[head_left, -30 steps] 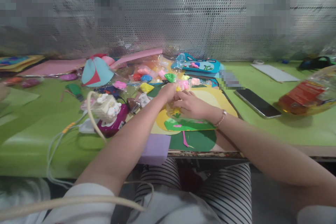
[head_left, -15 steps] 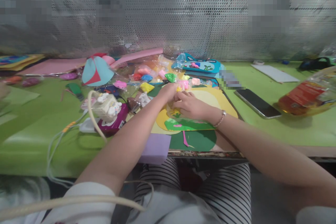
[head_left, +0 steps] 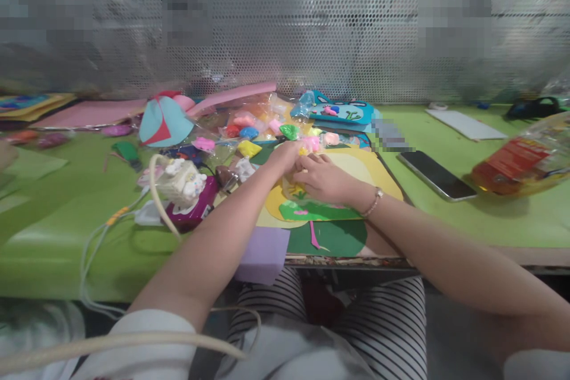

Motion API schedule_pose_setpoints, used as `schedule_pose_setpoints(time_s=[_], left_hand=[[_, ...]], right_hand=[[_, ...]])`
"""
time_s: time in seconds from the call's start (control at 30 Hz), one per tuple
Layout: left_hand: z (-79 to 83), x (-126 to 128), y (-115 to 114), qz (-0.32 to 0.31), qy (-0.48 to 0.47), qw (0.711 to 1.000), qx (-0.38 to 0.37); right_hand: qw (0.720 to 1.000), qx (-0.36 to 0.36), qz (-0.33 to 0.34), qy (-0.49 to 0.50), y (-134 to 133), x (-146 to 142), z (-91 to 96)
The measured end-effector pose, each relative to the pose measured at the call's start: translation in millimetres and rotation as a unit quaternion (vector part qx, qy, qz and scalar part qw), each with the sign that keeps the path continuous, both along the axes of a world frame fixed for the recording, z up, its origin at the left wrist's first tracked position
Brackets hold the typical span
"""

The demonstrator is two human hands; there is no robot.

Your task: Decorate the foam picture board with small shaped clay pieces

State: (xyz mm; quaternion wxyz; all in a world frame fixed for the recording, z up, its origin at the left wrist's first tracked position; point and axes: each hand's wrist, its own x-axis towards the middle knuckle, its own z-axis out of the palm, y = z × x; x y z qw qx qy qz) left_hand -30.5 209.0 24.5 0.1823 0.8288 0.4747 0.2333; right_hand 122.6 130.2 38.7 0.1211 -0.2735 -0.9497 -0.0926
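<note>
Both hands meet over a yellow and cream paper craft sheet (head_left: 356,169), which has a green strip (head_left: 320,211) with pink spots along its near edge. My left hand (head_left: 287,157) is closed, its fingertips at a bit of yellow by the sheet's far left. Against it rests my right hand (head_left: 324,178), fingers bent and pressed together; what lies under them is hidden. Beyond the fingertips is a pink lump of clay (head_left: 310,142). A dark green sheet (head_left: 333,240) carrying a thin pink strip (head_left: 314,236) lies beneath the craft sheet.
Several bagged colored clay lumps (head_left: 248,132) are spread behind my hands. On the left stand a purple box (head_left: 196,205) with a white charger and cables (head_left: 116,217). A phone (head_left: 437,175) and a bottle of amber liquid (head_left: 512,166) lie right. A perforated metal panel (head_left: 285,24) rises behind.
Hardly anything differs. Both hands stay together at the same spot on the craft sheet, with only a very slight shift of the right hand and wrist.
</note>
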Motion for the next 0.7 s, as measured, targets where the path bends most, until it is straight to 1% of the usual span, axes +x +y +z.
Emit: schedule_pose_setpoints(time_s=[0.1, 0.2, 0.37, 0.47, 0.57, 0.7], left_hand=[[0.3, 0.3, -0.4, 0.001, 0.069, 0.996, 0.056], [0.2, 0.4, -1.1, 0.005, 0.072, 0.996, 0.058], [0.3, -0.4, -1.4, 0.011, 0.083, 0.995, 0.056], [0.4, -0.8, -0.8, 0.009, 0.081, 0.995, 0.056], [0.6, -1.0, -1.3, 0.003, 0.056, 0.997, 0.047], [1.8, -0.8, -3.2, 0.006, 0.048, 0.998, 0.050]], right_hand=[[1.000, -0.023, 0.010, 0.009, -1.7, -0.2, 0.2], [0.998, -0.054, 0.022, 0.022, -1.7, 0.5, 0.1], [0.999, -0.025, -0.008, 0.022, 1.0, 0.8, -1.3], [0.999, -0.046, 0.013, 0.019, 0.9, 1.2, -0.6], [0.998, -0.059, 0.029, 0.019, -0.1, 1.2, 0.5], [1.000, -0.014, -0.010, 0.017, -1.0, -0.7, -0.2]])
